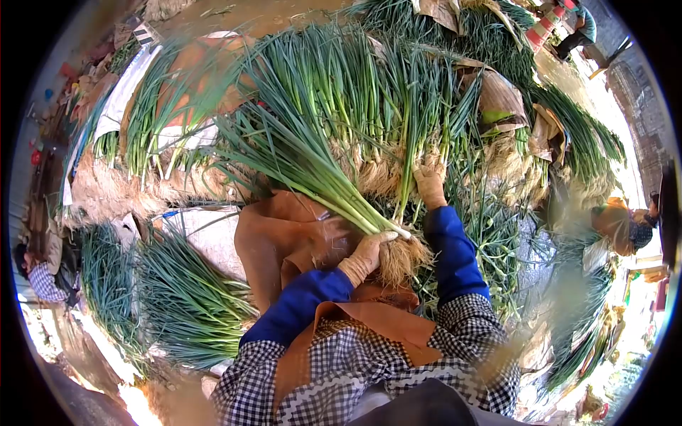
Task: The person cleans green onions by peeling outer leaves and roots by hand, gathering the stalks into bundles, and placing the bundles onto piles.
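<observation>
My left hand [368,257] is closed around the white lower ends of a bunch of green onions [323,186]. Their green leaves fan out to the upper left, and the tangled pale roots [403,261] hang beside my thumb. Further forward, my right hand [430,186] grips the base of a few green onion stalks [406,153] at the front of a long standing row. Its fingertips are partly hidden among stems and roots. A brown apron or sheet [280,238] covers my lap under the held bunch.
Ahead stretches the dense row of green onions [320,78], roots toward me. More lie in a heap [188,298] at left and loose at right [490,245]. White sacking [209,238] lies at left. Other people sit at far left [46,280] and right [625,226]; another person bends at upper right [579,32].
</observation>
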### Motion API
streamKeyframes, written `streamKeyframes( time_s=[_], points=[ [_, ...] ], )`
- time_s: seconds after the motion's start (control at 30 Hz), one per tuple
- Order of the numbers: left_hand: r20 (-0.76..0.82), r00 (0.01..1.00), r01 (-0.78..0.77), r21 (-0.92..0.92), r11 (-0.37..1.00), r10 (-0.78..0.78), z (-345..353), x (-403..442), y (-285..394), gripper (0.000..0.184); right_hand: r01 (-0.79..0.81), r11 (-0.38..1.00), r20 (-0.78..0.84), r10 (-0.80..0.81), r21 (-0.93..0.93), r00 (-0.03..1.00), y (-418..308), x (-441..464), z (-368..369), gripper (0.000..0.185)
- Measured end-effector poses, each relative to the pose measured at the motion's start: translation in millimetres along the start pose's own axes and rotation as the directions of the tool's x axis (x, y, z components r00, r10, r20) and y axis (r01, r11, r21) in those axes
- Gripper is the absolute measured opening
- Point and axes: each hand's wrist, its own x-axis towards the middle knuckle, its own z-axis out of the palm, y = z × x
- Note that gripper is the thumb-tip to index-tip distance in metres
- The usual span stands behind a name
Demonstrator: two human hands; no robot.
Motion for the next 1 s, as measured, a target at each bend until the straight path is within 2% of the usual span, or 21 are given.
streamKeyframes(
  time_s=[0.03, 0.07, 0.1, 0.13, 0.23, 0.3, 0.33, 0.43, 0.5, 0.57, 0.6, 0.63, 0.7, 0.73, 0.77, 0.8, 0.83, 0.9, 0.93, 0.97, 1.0],
  points=[
    [-0.068, 0.998, -0.007, -0.041, 0.999, 0.004, -7, 6, -7, 0.024, -0.1, 0.987, -0.015, 0.099, -0.129, 0.995, -11, -15, -4, 0.034],
    [-0.102, 0.995, -0.02, -0.013, 1.0, 0.018, -4, 6, -6, 0.024, -0.095, 0.909, -0.113, 0.053, -0.405, 0.992, -32, -30, -8, 0.03],
    [-0.133, 0.99, -0.034, 0.016, 0.999, 0.036, -3, 7, -6, 0.024, -0.089, 0.932, -0.121, 0.049, -0.353, 0.991, -29, -41, -5, 0.028],
    [-0.127, 0.991, -0.035, 0.016, 0.999, 0.037, -2, 7, -4, 0.024, -0.094, 0.979, -0.05, 0.086, -0.18, 0.995, -25, -52, -6, 0.027],
    [-0.151, 0.988, -0.038, 0.014, 0.999, 0.04, -8, 10, -10, 0.025, -0.224, 0.963, 0.024, 0.223, 0.149, 0.975, -44, -68, -23, 0.034],
    [-0.125, 0.991, -0.047, 0.044, 0.998, 0.053, -9, 12, -11, 0.024, -0.226, 0.971, -0.05, 0.222, -0.075, 0.974, -35, -42, -25, 0.044],
    [-0.136, 0.985, -0.091, 0.098, 0.991, 0.104, 3, 6, -6, 0.024, -0.146, 0.986, -0.083, 0.14, -0.079, 0.987, -21, -27, -16, 0.038],
    [-0.116, 0.987, -0.078, 0.243, 0.967, 0.109, -6, 7, -8, 0.024, -0.072, 0.883, 0.083, 0.124, -0.464, 0.989, -68, -6, -23, 0.042],
    [-0.128, 0.989, -0.045, 0.224, 0.974, 0.075, -9, 8, -7, 0.024, -0.059, 0.874, 0.086, 0.114, -0.483, 0.99, -56, 6, -13, 0.039],
    [-0.118, 0.989, -0.06, 0.195, 0.979, 0.084, -10, 9, -8, 0.022, -0.159, 0.984, 0.176, 0.171, -0.081, 0.969, -45, 12, -10, 0.037],
    [-0.12, 0.989, -0.061, 0.213, 0.975, 0.088, -12, 11, -10, 0.023, -0.225, 0.951, 0.141, 0.198, 0.213, 0.97, -47, 1, -10, 0.034],
    [-0.124, 0.989, -0.057, 0.206, 0.977, 0.084, -14, 13, -12, 0.023, -0.231, 0.95, 0.146, 0.204, 0.208, 0.968, -40, -3, -5, 0.034],
    [-0.109, 0.99, -0.075, 0.151, 0.986, 0.092, -14, 12, -13, 0.022, 0.051, 0.998, -0.216, -0.054, -0.019, 0.975, -18, -10, 12, 0.03],
    [-0.111, 0.99, -0.068, 0.153, 0.986, 0.086, -14, 10, -13, 0.022, -0.098, 0.982, -0.194, 0.066, -0.16, 0.979, -13, -12, 14, 0.03],
    [-0.161, 0.983, -0.064, 0.147, 0.987, 0.088, -10, 8, -12, 0.02, -0.141, 0.912, -0.292, 0.024, -0.385, 0.956, -36, -27, 9, 0.031],
    [-0.208, 0.974, -0.061, 0.141, 0.988, 0.09, -6, 7, -11, 0.019, -0.174, 0.856, -0.268, 0.043, -0.487, 0.962, -36, -32, 9, 0.032],
    [-0.253, 0.963, -0.064, 0.133, 0.989, 0.096, -2, 7, -9, 0.017, -0.197, 0.789, -0.246, 0.059, -0.583, 0.967, -36, -35, 8, 0.035],
    [-0.261, 0.958, -0.084, 0.148, 0.985, 0.121, -5, 10, -11, 0.016, -0.156, 0.779, -0.232, 0.014, -0.607, 0.973, -39, -49, 2, 0.032],
    [-0.268, 0.953, -0.101, 0.159, 0.982, 0.141, -7, 12, -11, 0.017, -0.059, 0.917, -0.25, -0.046, -0.395, 0.967, -28, -52, 0, 0.027],
    [-0.276, 0.948, -0.115, 0.169, 0.979, 0.159, -9, 13, -11, 0.019, 0.051, 0.986, -0.282, -0.095, -0.159, 0.955, -20, -58, 0, 0.024],
    [-0.275, 0.949, -0.128, 0.103, 0.986, 0.151, -3, 9, -8, 0.019, 0.103, 0.993, -0.207, -0.114, -0.065, 0.972, -46, -77, -10, 0.02]
  ],
)
